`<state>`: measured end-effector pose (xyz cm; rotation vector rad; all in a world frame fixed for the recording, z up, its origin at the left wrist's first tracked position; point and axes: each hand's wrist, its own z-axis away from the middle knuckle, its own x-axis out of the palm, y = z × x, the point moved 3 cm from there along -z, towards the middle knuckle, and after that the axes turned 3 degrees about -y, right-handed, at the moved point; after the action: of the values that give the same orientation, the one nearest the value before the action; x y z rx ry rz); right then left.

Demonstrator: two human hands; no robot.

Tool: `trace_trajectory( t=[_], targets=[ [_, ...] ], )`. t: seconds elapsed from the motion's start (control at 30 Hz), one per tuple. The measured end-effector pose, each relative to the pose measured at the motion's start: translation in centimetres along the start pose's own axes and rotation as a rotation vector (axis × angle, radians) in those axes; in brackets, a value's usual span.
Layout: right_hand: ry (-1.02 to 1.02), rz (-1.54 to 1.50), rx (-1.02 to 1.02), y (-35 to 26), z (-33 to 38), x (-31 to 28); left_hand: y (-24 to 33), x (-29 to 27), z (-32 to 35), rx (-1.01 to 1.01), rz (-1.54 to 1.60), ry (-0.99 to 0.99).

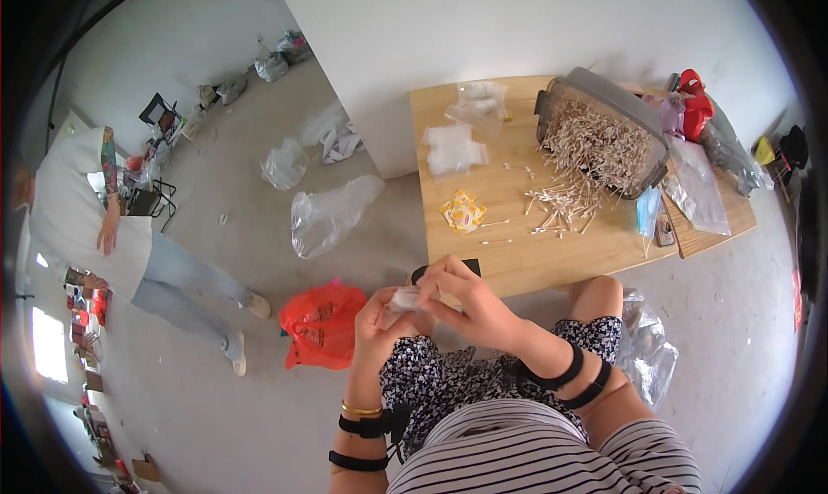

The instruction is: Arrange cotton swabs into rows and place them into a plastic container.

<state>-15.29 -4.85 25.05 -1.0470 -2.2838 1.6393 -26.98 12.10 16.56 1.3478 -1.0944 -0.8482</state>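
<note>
Above my lap, in front of the table, my left hand (378, 323) is closed round a small clear plastic bag (404, 301). Some white content or glare shows in the bag; I cannot make out which. My right hand (461, 304) meets it from the other side, with thumb and forefinger pinched at its edge. On the table beyond, a tilted grey bin (595, 80) spills cotton swabs (595, 144). Loose swabs (561, 213) lie in front of it. Small yellow and white cards (463, 211) form a pile nearer my hands.
Clear bags (454, 150) are stacked on the wooden table (500, 265). A blue face mask (648, 211) and a phone (664, 230) lie at the right. A red plastic bag (323, 326) sits on the floor left of my knees. Another person (112, 213) stands farther left.
</note>
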Motion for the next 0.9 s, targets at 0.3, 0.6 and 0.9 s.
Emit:
trace_trajectory(
  t=[0.3, 0.6, 0.9],
  targets=[
    [0.073, 0.162, -0.154, -6.8, 6.0, -6.2, 8.9, 8.5, 0.2, 0.607, -0.63, 0.005],
    [0.085, 0.213, -0.191, -8.5, 8.8, -7.7, 9.8, 12.9, 1.0, 0.567, -0.491, -0.088],
    [0.131, 0.24, -0.13, -8.0, 9.9, -8.5, 12.7, 14.5, 2.1, 0.452, -0.24, -0.159]
  ],
)
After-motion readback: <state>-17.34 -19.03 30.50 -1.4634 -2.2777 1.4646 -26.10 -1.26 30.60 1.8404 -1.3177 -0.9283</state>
